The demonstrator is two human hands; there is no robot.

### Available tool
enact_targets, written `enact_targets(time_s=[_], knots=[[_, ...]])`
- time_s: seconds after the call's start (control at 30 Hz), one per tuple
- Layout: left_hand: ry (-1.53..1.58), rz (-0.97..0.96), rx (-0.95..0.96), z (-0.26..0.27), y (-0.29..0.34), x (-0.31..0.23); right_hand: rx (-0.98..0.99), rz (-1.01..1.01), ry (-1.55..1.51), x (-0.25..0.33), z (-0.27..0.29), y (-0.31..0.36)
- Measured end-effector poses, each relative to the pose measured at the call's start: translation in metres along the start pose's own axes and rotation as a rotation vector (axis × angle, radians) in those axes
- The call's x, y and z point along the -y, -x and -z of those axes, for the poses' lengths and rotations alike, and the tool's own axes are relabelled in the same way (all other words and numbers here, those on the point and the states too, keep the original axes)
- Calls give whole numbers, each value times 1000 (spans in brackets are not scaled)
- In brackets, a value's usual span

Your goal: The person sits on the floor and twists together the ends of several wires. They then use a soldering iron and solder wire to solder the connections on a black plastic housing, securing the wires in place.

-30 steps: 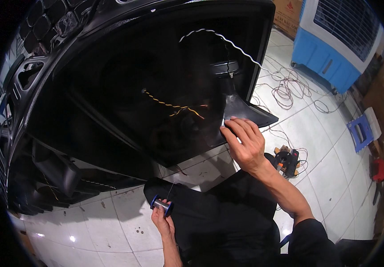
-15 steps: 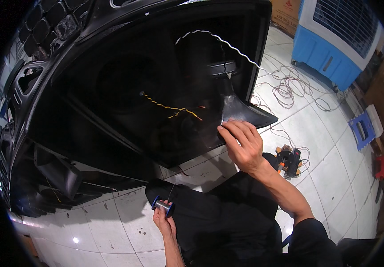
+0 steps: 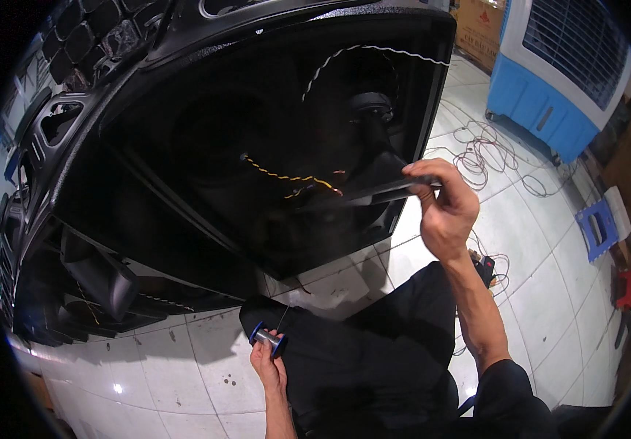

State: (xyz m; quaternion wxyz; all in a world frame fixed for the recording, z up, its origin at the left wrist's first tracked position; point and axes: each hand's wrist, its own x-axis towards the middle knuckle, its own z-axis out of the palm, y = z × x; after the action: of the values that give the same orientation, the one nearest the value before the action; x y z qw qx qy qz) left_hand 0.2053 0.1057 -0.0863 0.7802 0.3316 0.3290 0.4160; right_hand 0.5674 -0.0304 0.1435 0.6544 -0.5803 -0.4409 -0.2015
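Observation:
My right hand (image 3: 447, 208) pinches the rim of a black horn-shaped piece (image 3: 381, 150), thumb below and fingers above. A round dark part (image 3: 372, 104) is at the horn's far end. Behind it stands a large black cabinet (image 3: 140, 139), its inside in deep shadow. A twisted yellow-and-black wire (image 3: 279, 175) comes out of a hole there, its ends split and bare-looking. Higher up arcs a white twisted wire (image 3: 345, 50). Low by my knee, my left hand (image 3: 268, 369) holds a spool of thin silvery wire (image 3: 269, 339) with blue flanges; a strand rises from it.
A blue-and-white air cooler (image 3: 542, 110) stands at the far right beside a cardboard box (image 3: 478, 33). Loose cables (image 3: 484, 154) tangle on the tiled floor. Further right are a blue stool (image 3: 597, 223) and a red object (image 3: 626, 289). A black device (image 3: 485, 269) is partly hidden behind my right arm.
My right hand has moved right and up, tilting the horn so its flared end shows edge-on. My left hand keeps the spool in place. The view has shifted slightly.

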Motion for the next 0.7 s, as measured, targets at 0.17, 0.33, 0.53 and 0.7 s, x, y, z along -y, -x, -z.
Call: enact_targets(time_s=[0.17, 0.33, 0.53, 0.7], knots=[[-14, -3, -7, 0, 2, 0, -119, -227, -220, -17, 9, -1], [-25, -2, -15, -1, 2, -1, -278, -334, -629, -54, 8, 16], [-40, -9, -21, -3, 2, -2, -415, -428, -1008, -79, -5, 31], [-47, -3, -24, -3, 1, -1, -513, -586, -1267, -96, -22, 46]])
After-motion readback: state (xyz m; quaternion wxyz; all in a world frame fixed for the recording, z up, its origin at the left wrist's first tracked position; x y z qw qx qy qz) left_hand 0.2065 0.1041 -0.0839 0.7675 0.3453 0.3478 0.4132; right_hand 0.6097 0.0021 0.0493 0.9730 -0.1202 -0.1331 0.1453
